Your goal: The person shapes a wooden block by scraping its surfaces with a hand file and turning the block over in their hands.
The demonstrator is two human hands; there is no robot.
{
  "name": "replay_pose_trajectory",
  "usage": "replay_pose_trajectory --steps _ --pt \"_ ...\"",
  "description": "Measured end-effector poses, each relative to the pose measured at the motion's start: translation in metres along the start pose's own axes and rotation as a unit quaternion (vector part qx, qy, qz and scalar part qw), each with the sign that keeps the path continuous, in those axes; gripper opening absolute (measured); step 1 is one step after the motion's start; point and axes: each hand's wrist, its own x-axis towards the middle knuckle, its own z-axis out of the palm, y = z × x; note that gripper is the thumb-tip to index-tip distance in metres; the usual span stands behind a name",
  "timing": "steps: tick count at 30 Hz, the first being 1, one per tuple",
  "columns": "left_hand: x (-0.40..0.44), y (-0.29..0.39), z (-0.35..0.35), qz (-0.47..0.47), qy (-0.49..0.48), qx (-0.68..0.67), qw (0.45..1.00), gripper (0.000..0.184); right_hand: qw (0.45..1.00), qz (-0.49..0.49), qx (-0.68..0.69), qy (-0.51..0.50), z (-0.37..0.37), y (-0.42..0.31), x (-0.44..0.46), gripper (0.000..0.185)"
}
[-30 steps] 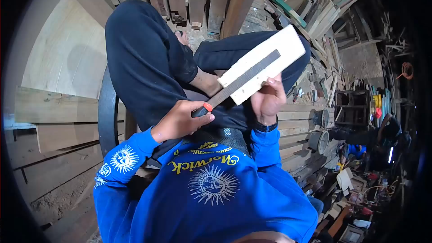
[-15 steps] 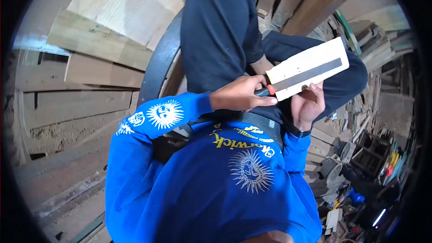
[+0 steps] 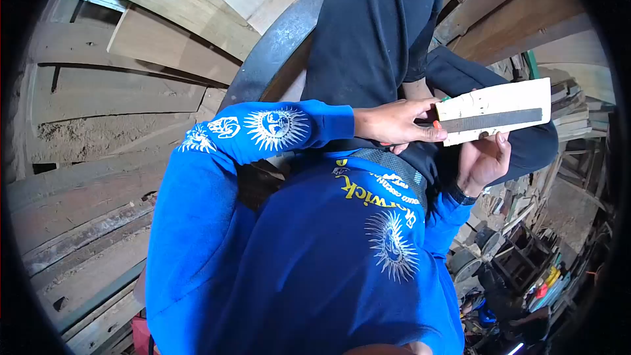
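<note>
My left hand point(image 3: 397, 122) is closed around the handle of a flat file. The file's dark blade point(image 3: 493, 120) lies along the face of a pale wooden block point(image 3: 509, 95). Only a bit of orange shows of the handle near my thumb; my fingers hide most of it. My left fingertips also meet the near end of the block. From below, my right hand point(image 3: 483, 163) grips the block's lower edge, its thumb up and its other fingers partly hidden behind the wood. The block is held over my bent leg.
My dark-trousered legs point(image 3: 374, 33) are bent in front of me. A curved dark rim point(image 3: 276, 46) lies beside my left leg. Wooden boards point(image 3: 177, 46) are stacked at left, a thick beam point(image 3: 519, 26) at upper right. Clutter with a metal frame point(image 3: 519, 263) fills the lower right.
In the picture, both hands, the block and the file have shifted right as the view turned. The block sits more level, and my left hand covers more of the file handle.
</note>
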Motion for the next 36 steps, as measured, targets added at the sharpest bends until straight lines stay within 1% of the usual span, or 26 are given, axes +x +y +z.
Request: replay_pose_trajectory --steps 3,5,6,7,10,13,14,17,18,20,21,22,23,24,25,26,27,28,29,30,31,32,33,34,35,36 --pt "0.003 0.003 -0.005 0.013 -0.017 -0.003 1.0 0.066 1.0 -0.011 0.003 -0.004 0.002 -0.003 0.005 0.053" --pt "0.003 0.009 -0.004 0.016 0.001 0.05 0.999 0.066 0.999 -0.018 -0.033 -0.014 0.025 -0.008 0.006 0.06" --pt "0.003 0.012 -0.003 0.006 -0.003 0.048 0.999 0.065 0.997 -0.024 -0.072 -0.007 0.033 -0.011 0.007 0.065" --pt "0.0 0.017 -0.003 0.019 -0.018 0.029 0.999 0.062 0.993 -0.023 -0.115 -0.032 0.041 -0.012 0.008 0.07" --pt "0.001 0.021 -0.008 0.049 -0.028 0.069 0.996 0.059 0.978 -0.025 -0.174 -0.109 0.046 -0.016 0.017 0.073" --pt "-0.003 0.031 -0.016 0.073 -0.029 0.093 0.993 0.058 0.98 0.025 -0.176 -0.087 0.053 -0.024 0.015 0.075" --pt "-0.001 0.033 -0.018 0.082 -0.016 0.087 0.993 0.058 0.983 0.038 -0.169 -0.058 0.053 -0.03 0.017 0.074" --pt "-0.003 0.038 -0.022 0.112 -0.003 0.046 0.993 0.056 0.987 0.067 -0.121 -0.077 0.057 -0.036 0.026 0.071" --pt "-0.002 0.039 -0.025 0.114 -0.014 0.04 0.993 0.055 0.989 0.057 -0.109 -0.085 0.061 -0.037 0.028 0.07" --pt "-0.003 0.042 -0.032 0.116 -0.016 0.042 0.992 0.054 0.99 -0.003 -0.144 -0.014 0.065 -0.041 0.031 0.068" --pt "-0.001 0.04 -0.035 0.128 -0.018 0.026 0.991 0.052 0.986 -0.025 -0.166 -0.015 0.059 -0.046 0.037 0.069" --pt "-0.001 0.042 -0.04 0.131 -0.005 0.03 0.991 0.051 0.975 0.03 -0.081 -0.204 0.042 -0.056 0.054 0.069" --pt "-0.001 0.044 -0.046 0.133 0.007 0.034 0.991 0.05 0.92 0.083 0.008 -0.383 0.029 -0.062 0.067 0.069" --pt "0.001 0.046 -0.051 0.138 0.02 0.037 0.99 0.05 0.99 -0.036 -0.1 -0.097 0.064 -0.055 0.045 0.07" --pt "0.004 0.045 -0.059 0.17 0.012 0.015 0.985 0.048 0.97 0.024 -0.012 -0.242 0.064 -0.06 0.05 0.068" --pt "0.007 0.046 -0.067 0.198 0.034 0.039 0.979 0.048 0.985 -0.036 -0.104 -0.134 0.066 -0.063 0.047 0.066" --pt "0.005 0.052 -0.074 0.225 0.056 0.063 0.971 0.048 0.976 -0.095 -0.192 -0.022 0.082 -0.06 0.04 0.064" --pt "-0.002 0.062 -0.079 0.221 0.076 0.067 0.97 0.048 0.972 -0.105 -0.209 -0.009 0.08 -0.064 0.04 0.057" --pt "-0.007 0.068 -0.083 0.216 0.096 0.069 0.969 0.048 0.972 -0.106 -0.211 -0.006 0.076 -0.065 0.04 0.057" --pt "0.0 0.068 -0.091 0.284 0.093 0.08 0.951 0.049 0.959 -0.131 -0.247 0.048 0.069 -0.064 0.04 0.052" --pt "-0.004 0.072 -0.095 0.294 0.1 0.065 0.948 0.051 0.941 -0.159 -0.28 0.103 0.062 -0.06 0.039 0.048" --pt "-0.004 0.074 -0.096 0.29 0.077 0.029 0.953 0.044 0.943 -0.145 -0.271 0.126 0.05 -0.052 0.036 0.039" --pt "-0.005 0.076 -0.096 0.286 0.053 -0.006 0.957 0.039 0.943 -0.133 -0.284 0.111 0.058 -0.025 0.023 0.036" --pt "-0.015 0.088 -0.092 0.237 0.082 0.027 0.968 0.039 0.95 -0.059 -0.305 0.019 0.083 0.011 0.0 0.034" --pt "-0.012 0.086 -0.095 0.238 0.077 0.031 0.968 0.039 0.951 -0.064 -0.303 0.021 0.1 0.038 -0.018 0.034" --pt "-0.004 0.084 -0.094 0.256 0.055 0.019 0.965 0.039 0.92 0.041 -0.333 -0.202 0.114 0.058 -0.038 0.036"
